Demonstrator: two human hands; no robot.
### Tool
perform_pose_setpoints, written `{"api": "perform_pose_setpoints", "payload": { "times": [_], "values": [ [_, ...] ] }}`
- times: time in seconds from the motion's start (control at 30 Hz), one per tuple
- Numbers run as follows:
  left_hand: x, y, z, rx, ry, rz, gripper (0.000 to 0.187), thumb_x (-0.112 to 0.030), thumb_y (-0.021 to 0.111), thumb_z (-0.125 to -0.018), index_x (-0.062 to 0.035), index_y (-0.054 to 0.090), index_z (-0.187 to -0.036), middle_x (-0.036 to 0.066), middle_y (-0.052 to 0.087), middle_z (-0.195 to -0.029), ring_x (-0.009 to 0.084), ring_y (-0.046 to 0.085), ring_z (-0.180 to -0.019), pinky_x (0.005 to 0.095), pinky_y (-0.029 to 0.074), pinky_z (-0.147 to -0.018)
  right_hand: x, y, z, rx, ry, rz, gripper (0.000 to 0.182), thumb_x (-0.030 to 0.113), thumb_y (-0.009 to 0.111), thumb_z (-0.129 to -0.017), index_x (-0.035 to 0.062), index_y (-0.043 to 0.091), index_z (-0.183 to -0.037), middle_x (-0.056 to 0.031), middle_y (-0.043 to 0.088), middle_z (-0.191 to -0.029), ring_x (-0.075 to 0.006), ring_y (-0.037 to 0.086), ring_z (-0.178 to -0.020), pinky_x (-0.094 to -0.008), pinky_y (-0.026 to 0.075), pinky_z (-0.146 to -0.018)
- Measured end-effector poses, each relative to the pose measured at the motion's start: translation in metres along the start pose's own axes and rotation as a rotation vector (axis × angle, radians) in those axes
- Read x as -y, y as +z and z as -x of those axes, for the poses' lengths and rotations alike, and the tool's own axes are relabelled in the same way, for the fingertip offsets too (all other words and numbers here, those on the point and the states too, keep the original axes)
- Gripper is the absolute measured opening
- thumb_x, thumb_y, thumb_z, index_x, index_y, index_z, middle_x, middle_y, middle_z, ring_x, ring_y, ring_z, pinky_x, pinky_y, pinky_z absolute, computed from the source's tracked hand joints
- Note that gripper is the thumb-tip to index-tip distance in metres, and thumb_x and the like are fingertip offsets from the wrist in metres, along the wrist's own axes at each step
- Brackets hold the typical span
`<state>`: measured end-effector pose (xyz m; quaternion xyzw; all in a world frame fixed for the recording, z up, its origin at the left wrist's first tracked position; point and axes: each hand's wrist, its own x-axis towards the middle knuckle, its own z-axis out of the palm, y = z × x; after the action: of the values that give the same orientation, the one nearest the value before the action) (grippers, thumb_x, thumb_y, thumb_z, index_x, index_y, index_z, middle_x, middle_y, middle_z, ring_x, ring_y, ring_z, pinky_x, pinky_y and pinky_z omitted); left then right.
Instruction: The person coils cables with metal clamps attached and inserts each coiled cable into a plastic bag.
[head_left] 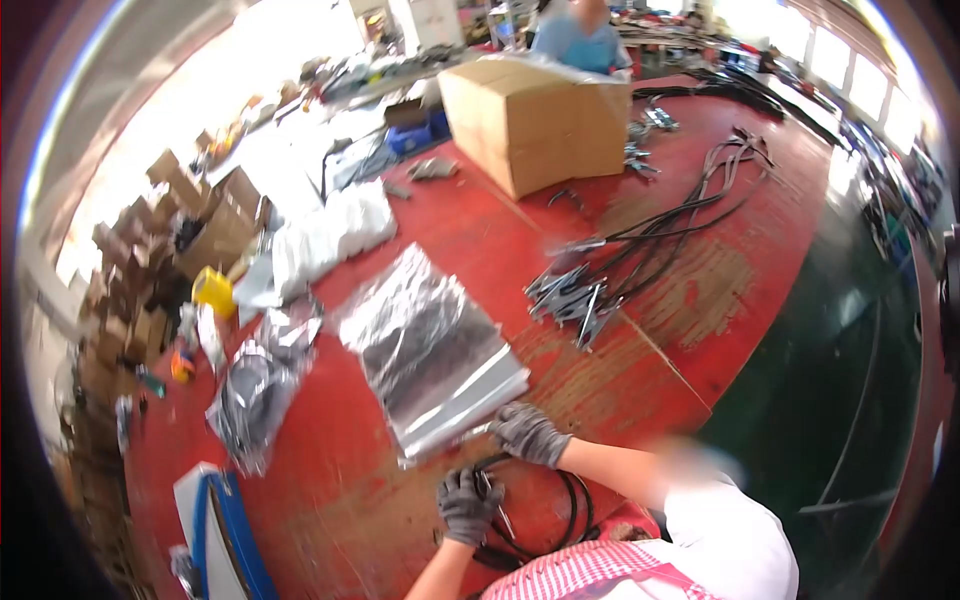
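Observation:
My left hand [467, 507], in a grey knit glove, is closed around a metal end piece [484, 484] of a black cable [572, 505]. The cable lies in loops at the table's near edge, right in front of my body. Close by on the right, my right hand [530, 434], gloved the same way, has its fingers curled at the near corner of a stack of clear plastic bags [430, 350]. I cannot tell what its fingertips hold. A thin silvery strip shows beside them.
On the red table [560, 390] lie black cables with metal clamps [580, 300]. A large cardboard box [540, 125] stands behind, with a person [575, 45] beyond it. Leftward are a bagged cable [262, 385], a yellow roll [213, 292] and a blue-edged piece [225, 535].

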<state>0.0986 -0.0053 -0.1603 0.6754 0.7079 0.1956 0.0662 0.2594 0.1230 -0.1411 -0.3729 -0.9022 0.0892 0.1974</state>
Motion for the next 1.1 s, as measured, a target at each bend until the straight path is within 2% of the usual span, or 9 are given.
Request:
{"api": "perform_pose_setpoints", "payload": {
  "times": [0.13, 0.23, 0.4, 0.47, 0.6, 0.8, 0.87, 0.9, 1.1],
  "values": [
    [0.005, 0.005, 0.000, 0.005, 0.010, -0.020, 0.059, -0.045, 0.068, -0.059, -0.0044, 0.056, -0.100, 0.019, 0.052, -0.099, 0.0354, 0.048, -0.092, 0.0443, 0.039, -0.080, 0.000, 0.030, -0.049, -0.092, -0.103, 0.161, 0.015, 0.020, 0.050, -0.075, 0.0121, 0.062, -0.078, -0.0078, 0.058, -0.083, -0.0249, 0.056, -0.084, -0.0378, 0.045, -0.073],
    [0.002, -0.003, -0.002, 0.027, 0.005, 0.003, 0.060, -0.046, 0.066, -0.062, -0.0042, 0.054, -0.103, 0.019, 0.051, -0.100, 0.0359, 0.048, -0.093, 0.0444, 0.039, -0.081, -0.007, 0.035, -0.073, 0.154, -0.177, 0.207, 0.018, 0.018, 0.048, -0.076, 0.0112, 0.063, -0.082, -0.0086, 0.061, -0.086, -0.0253, 0.058, -0.085, -0.0376, 0.046, -0.071],
    [0.001, -0.005, -0.012, 0.069, -0.074, 0.056, 0.047, -0.043, 0.064, -0.068, -0.0049, 0.058, -0.096, 0.017, 0.053, -0.096, 0.0335, 0.050, -0.090, 0.0416, 0.041, -0.078, -0.014, 0.029, -0.091, 0.215, -0.006, 0.136, 0.012, 0.019, 0.057, -0.070, 0.0101, 0.065, -0.073, -0.0117, 0.063, -0.074, -0.0271, 0.062, -0.074, -0.0391, 0.047, -0.064],
    [0.000, -0.007, -0.016, 0.060, -0.048, 0.039, 0.043, -0.042, 0.063, -0.070, -0.0053, 0.060, -0.092, 0.017, 0.054, -0.096, 0.0330, 0.051, -0.089, 0.0406, 0.042, -0.077, -0.019, 0.021, -0.097, 0.328, 0.116, -0.204, 0.015, 0.014, 0.063, -0.064, 0.0064, 0.066, -0.076, -0.0117, 0.065, -0.081, -0.0263, 0.063, -0.077, -0.0362, 0.049, -0.062],
    [0.000, -0.012, -0.015, 0.104, -0.089, 0.060, 0.044, -0.042, 0.062, -0.070, -0.0051, 0.060, -0.093, 0.019, 0.054, -0.098, 0.0348, 0.051, -0.091, 0.0418, 0.042, -0.079, -0.029, 0.027, -0.110, 0.469, 0.250, -0.388, 0.032, 0.029, 0.073, -0.059, 0.0043, 0.066, -0.078, -0.0157, 0.063, -0.081, -0.0285, 0.062, -0.077, -0.0378, 0.048, -0.069],
    [-0.003, -0.010, -0.019, 0.093, -0.085, 0.077, 0.046, -0.044, 0.062, -0.071, -0.0050, 0.060, -0.095, 0.020, 0.053, -0.101, 0.0356, 0.051, -0.093, 0.0427, 0.041, -0.080, -0.043, 0.050, -0.133, 0.500, 0.249, -0.485, 0.040, 0.044, 0.065, -0.065, 0.0070, 0.066, -0.081, -0.0163, 0.062, -0.081, -0.0323, 0.060, -0.075, -0.0392, 0.046, -0.068],
    [-0.004, -0.012, -0.019, 0.123, -0.094, 0.086, 0.046, -0.044, 0.062, -0.071, -0.0052, 0.060, -0.095, 0.020, 0.053, -0.101, 0.0356, 0.051, -0.094, 0.0426, 0.041, -0.081, -0.047, 0.064, -0.135, 0.458, 0.196, -0.426, 0.024, 0.031, 0.060, -0.071, 0.0103, 0.067, -0.081, -0.0129, 0.064, -0.083, -0.0302, 0.061, -0.074, -0.0386, 0.047, -0.067],
    [-0.002, -0.010, -0.020, 0.120, -0.098, 0.094, 0.046, -0.044, 0.062, -0.071, -0.0052, 0.060, -0.095, 0.020, 0.053, -0.101, 0.0355, 0.051, -0.093, 0.0423, 0.041, -0.081, -0.051, 0.072, -0.135, 0.429, -0.068, -0.258, 0.017, 0.017, 0.054, -0.072, 0.0117, 0.068, -0.080, -0.0095, 0.065, -0.085, -0.0272, 0.062, -0.074, -0.0373, 0.048, -0.066],
    [-0.004, -0.010, -0.020, 0.128, -0.077, 0.111, 0.042, -0.043, 0.060, -0.074, -0.0061, 0.060, -0.094, 0.018, 0.054, -0.100, 0.0336, 0.052, -0.091, 0.0404, 0.042, -0.078, -0.018, 0.042, -0.116, 0.295, 0.066, -0.335, 0.016, 0.013, 0.056, -0.068, 0.0134, 0.068, -0.080, -0.0098, 0.065, -0.081, -0.0275, 0.061, -0.070, -0.0374, 0.048, -0.064]
  ]
}}
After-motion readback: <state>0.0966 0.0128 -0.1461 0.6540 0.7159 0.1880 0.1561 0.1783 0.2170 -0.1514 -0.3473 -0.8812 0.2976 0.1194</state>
